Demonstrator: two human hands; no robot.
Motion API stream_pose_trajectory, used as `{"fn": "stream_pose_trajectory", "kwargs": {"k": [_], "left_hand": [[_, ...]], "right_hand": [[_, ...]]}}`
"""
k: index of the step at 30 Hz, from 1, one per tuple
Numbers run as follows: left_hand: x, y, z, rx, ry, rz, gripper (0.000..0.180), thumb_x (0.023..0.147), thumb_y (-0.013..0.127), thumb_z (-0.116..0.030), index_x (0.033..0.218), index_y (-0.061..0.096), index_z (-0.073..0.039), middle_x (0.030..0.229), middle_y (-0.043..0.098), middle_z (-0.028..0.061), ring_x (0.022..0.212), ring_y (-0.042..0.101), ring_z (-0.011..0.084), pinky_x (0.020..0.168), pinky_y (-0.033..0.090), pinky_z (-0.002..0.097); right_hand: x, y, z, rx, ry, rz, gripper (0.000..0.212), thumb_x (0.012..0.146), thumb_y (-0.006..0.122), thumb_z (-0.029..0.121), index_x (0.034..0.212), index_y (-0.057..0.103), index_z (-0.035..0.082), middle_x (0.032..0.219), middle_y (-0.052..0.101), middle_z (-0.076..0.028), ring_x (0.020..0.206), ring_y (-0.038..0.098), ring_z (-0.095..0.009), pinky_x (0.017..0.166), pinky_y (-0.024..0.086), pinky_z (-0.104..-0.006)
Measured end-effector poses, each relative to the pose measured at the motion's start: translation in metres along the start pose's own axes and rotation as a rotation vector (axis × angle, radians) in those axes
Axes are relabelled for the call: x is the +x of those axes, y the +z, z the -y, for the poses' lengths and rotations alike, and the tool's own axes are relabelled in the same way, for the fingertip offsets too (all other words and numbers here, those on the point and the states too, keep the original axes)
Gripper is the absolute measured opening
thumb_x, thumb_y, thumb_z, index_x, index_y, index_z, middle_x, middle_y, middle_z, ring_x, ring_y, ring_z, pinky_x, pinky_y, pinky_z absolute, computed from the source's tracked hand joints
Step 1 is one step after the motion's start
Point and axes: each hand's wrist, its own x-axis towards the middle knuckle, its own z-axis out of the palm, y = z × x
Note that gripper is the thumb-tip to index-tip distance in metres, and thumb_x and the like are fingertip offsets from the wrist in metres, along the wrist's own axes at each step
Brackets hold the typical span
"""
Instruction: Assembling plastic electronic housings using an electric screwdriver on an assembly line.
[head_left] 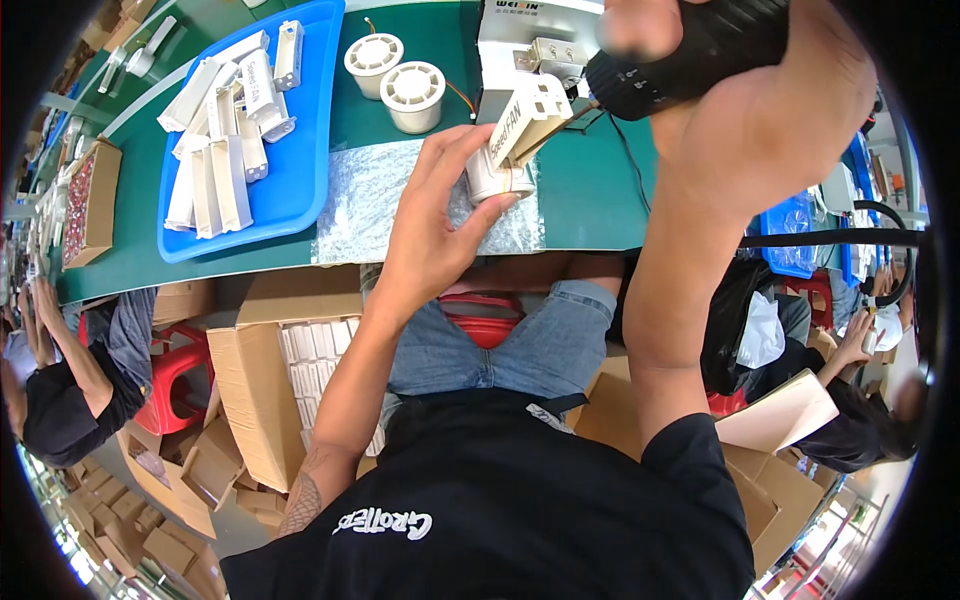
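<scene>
My left hand (pixel 430 215) is closed round a white cylindrical part (pixel 484 182), its thumb and fingers on opposite sides. A long white plastic housing (pixel 530 115) stands tilted on that part, with printing along its side. In my right hand (pixel 750 145) is a black electric screwdriver (pixel 655 75), raised to the right of the housing. Its shaft slants down toward the housing's open side; where the tip ends I cannot make out. Beneath the left hand lies a sheet of clear bubble wrap (pixel 365 200) on the green table (pixel 590 215).
A blue tray (pixel 305 215) of white housings (pixel 225 185) sits at the left. Two slotted white round parts (pixel 412 97) with wires stand behind my left hand, beside a grey metal machine (pixel 495 55). Cardboard boxes (pixel 250 400) flank my legs; other people sit at both sides.
</scene>
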Motion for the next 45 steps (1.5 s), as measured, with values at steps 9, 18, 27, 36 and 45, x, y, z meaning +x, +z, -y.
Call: {"fn": "stream_pose_trajectory", "kwargs": {"k": [9, 18, 27, 36, 45], "left_hand": [[0.001, -0.001, 0.002, -0.011, 0.02, -0.024, 0.064, 0.088, 0.081, -0.005, 0.147, 0.058, -0.004, 0.141, 0.058, 0.018, 0.129, 0.061, 0.0349, 0.109, 0.049, 0.04], [0.001, -0.004, 0.002, -0.006, 0.012, -0.016, 0.063, 0.088, 0.082, -0.005, 0.147, 0.059, -0.005, 0.141, 0.059, 0.0172, 0.129, 0.061, 0.0352, 0.109, 0.049, 0.0396], [0.002, -0.005, 0.0, -0.056, -0.04, 0.016, 0.06, 0.09, 0.081, -0.009, 0.146, 0.058, 0.0, 0.144, 0.058, 0.0157, 0.132, 0.06, 0.0281, 0.113, 0.047, 0.0395], [0.013, 0.011, -0.01, -0.2, -0.207, -0.035, 0.053, 0.089, 0.085, -0.018, 0.134, 0.062, -0.002, 0.12, 0.071, 0.0125, 0.108, 0.067, 0.0226, 0.099, 0.052, 0.0367], [0.012, -0.002, -0.002, 0.092, 0.003, 0.008, 0.063, 0.082, 0.092, -0.013, 0.137, 0.064, 0.001, 0.134, 0.068, 0.015, 0.121, 0.068, 0.0289, 0.107, 0.051, 0.038]], "right_hand": [[-0.006, -0.002, -0.01, -0.009, -0.011, 0.022, 0.044, 0.112, 0.055, 0.044, 0.121, 0.062, 0.001, 0.065, 0.056, -0.003, 0.043, 0.057, -0.012, 0.038, 0.05, -0.0263], [-0.007, 0.014, -0.017, 0.004, -0.042, 0.036, 0.041, 0.112, 0.056, 0.041, 0.119, 0.063, 0.001, 0.065, 0.057, -0.003, 0.043, 0.057, -0.012, 0.038, 0.05, -0.0266], [0.007, 0.005, 0.007, -0.006, -0.168, -0.005, 0.038, 0.113, 0.057, 0.038, 0.118, 0.063, 0.002, 0.065, 0.057, -0.003, 0.043, 0.057, -0.012, 0.038, 0.05, -0.0268], [0.052, -0.026, -0.033, 0.196, -0.224, 0.081, 0.027, 0.109, 0.068, 0.029, 0.116, 0.061, 0.004, 0.066, 0.058, -0.001, 0.043, 0.054, -0.009, 0.038, 0.042, -0.0229], [0.05, -0.015, -0.042, 0.123, -0.191, 0.17, 0.024, 0.108, 0.07, 0.027, 0.113, 0.06, 0.006, 0.063, 0.057, 0.001, 0.043, 0.051, -0.007, 0.038, 0.041, -0.0216]]}}
